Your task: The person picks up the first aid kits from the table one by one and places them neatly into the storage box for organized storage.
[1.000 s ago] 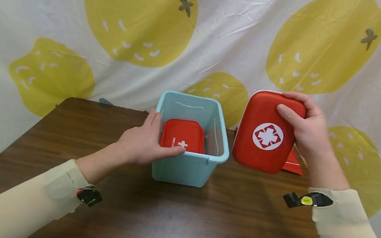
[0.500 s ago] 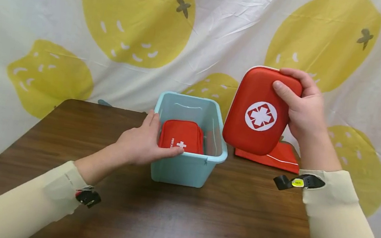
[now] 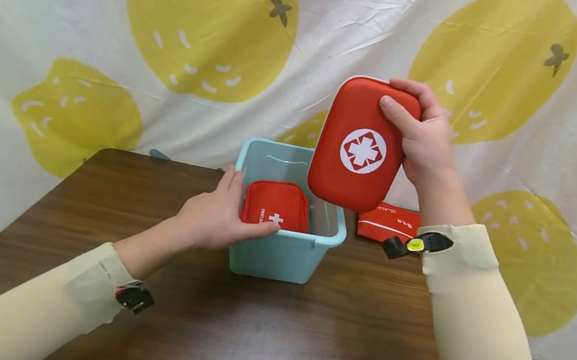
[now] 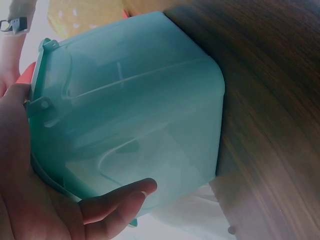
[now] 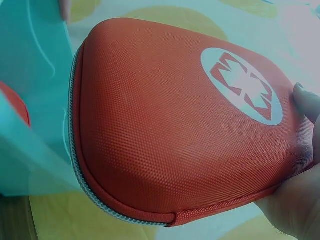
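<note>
Hands (image 3: 211,212) apart (right hand (image 3: 426,138) higher)

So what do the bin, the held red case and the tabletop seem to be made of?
Bin: likely molded plastic, smooth with a slight sheen; raised lines and soft highlights show on its walls.
Red case: apparently woven fabric, fairly matte, probably over a stiff shell; fine weave, crisp rounded outline.
Tabletop: wood or wood-look laminate, semi-gloss; grain and glare leave it open.
</note>
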Tool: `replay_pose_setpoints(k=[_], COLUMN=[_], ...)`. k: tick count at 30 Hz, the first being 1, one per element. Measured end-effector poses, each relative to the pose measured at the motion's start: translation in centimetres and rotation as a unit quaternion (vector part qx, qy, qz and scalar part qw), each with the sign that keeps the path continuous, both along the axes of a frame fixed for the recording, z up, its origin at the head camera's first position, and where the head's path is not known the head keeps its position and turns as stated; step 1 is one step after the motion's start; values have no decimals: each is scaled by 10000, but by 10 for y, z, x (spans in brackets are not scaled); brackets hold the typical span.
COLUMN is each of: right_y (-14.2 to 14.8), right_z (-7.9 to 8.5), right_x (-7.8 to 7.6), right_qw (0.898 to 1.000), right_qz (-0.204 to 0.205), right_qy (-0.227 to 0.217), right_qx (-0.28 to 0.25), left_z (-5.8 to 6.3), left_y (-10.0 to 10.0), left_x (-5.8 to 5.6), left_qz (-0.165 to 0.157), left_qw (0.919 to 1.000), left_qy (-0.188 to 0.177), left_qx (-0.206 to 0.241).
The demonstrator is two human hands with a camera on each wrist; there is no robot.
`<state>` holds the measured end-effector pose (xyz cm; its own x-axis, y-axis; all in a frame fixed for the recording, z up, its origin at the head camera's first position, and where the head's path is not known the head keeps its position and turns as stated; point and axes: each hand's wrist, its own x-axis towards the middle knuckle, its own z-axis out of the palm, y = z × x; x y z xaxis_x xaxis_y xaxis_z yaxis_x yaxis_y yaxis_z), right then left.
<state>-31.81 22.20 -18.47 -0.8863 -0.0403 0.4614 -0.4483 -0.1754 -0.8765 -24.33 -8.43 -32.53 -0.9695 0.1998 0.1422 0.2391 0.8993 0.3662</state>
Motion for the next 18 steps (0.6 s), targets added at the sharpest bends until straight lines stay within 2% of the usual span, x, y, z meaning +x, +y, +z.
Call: replay_pose_setpoints(k=[10, 18], right_y=[-30, -55], right_z=[0, -12], right_x=[-29, -52], right_qw=[9997, 9984], right_qz=[158, 280], right_qy=[-208, -488], right_qx=[-39, -16], left_z=[2, 2], left_y=[0, -1], left_x=[-2, -2], left_qz=[96, 69], left_qw=[9999, 9998], left_qy=[-71, -163], left_qx=[-62, -108])
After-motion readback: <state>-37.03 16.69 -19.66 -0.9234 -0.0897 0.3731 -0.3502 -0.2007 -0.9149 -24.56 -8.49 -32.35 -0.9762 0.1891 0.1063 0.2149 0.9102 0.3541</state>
